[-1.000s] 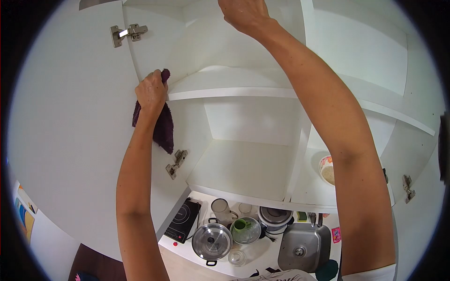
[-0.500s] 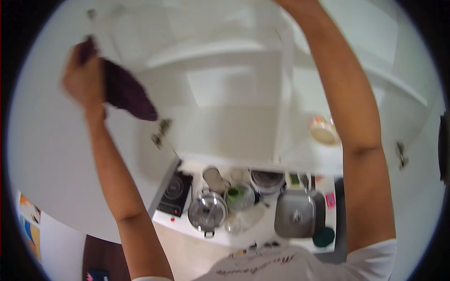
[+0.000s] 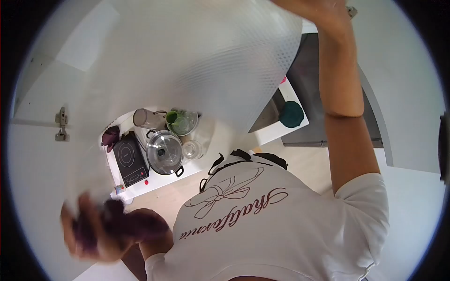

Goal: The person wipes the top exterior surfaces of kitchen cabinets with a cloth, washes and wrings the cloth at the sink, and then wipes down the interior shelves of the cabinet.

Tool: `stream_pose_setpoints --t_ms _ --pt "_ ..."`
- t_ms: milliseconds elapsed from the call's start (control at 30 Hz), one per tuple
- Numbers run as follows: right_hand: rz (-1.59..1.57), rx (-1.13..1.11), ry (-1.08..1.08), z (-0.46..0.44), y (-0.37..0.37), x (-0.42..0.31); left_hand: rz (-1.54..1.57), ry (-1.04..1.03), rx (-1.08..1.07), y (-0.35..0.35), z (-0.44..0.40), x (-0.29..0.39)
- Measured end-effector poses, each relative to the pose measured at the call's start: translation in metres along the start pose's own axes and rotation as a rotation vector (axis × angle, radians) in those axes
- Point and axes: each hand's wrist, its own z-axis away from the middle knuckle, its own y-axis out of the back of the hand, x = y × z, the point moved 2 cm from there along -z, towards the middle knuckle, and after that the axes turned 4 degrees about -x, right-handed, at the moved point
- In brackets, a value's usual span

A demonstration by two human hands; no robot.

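My left hand (image 3: 101, 241), blurred at the lower left, has its fingers curled round a dark purple cloth (image 3: 140, 225). At the top edge my right hand (image 3: 321, 10) is at the rim of a large translucent plastic sheet (image 3: 239, 70) with a dimpled texture. The frame cuts off some of its fingers. The sheet bows across the upper middle of the view and covers part of the counter and the sink.
Below lie an induction cooker (image 3: 125, 158), a lidded pot (image 3: 164, 152), a green cup (image 3: 174, 119), a glass jar (image 3: 192, 150) and a tilted pitcher (image 3: 147, 118). A dark green round item (image 3: 291, 114) is beside the sink (image 3: 269, 112). A hinged cabinet door (image 3: 417, 117) stands at the right.
The plastic sheet has come into view in front of the cabinet. My left hand has dropped with the purple cloth from upper left to lower left. The view has tilted down and turned.
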Motion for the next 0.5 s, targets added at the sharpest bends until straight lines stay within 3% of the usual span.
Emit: stream_pose_setpoints --t_ms 67,100,133,167,300,433,500 --pt "0.000 0.168 -0.103 0.049 -0.026 0.031 0.333 0.017 -0.119 -0.069 -0.009 0.007" --pt "-0.002 0.166 -0.113 0.077 -0.034 0.048 0.174 0.181 -0.510 -0.093 -0.021 0.009" --pt "0.036 0.031 -0.346 0.110 -0.042 0.072 0.312 0.082 -0.543 -0.128 -0.011 -0.006" --pt "0.075 -0.102 -0.570 0.148 -0.053 0.082 0.189 -0.037 -0.659 -0.151 0.002 -0.003" --pt "0.097 -0.302 -0.893 0.265 -0.112 0.112 0.201 -0.195 -0.825 -0.272 0.066 -0.039" --pt "0.321 -0.076 -0.855 0.342 -0.201 0.108 0.241 0.086 -0.926 -0.353 0.133 -0.094" --pt "0.420 -0.146 -0.864 0.368 -0.246 0.098 0.204 0.134 -0.900 -0.372 0.151 -0.113"
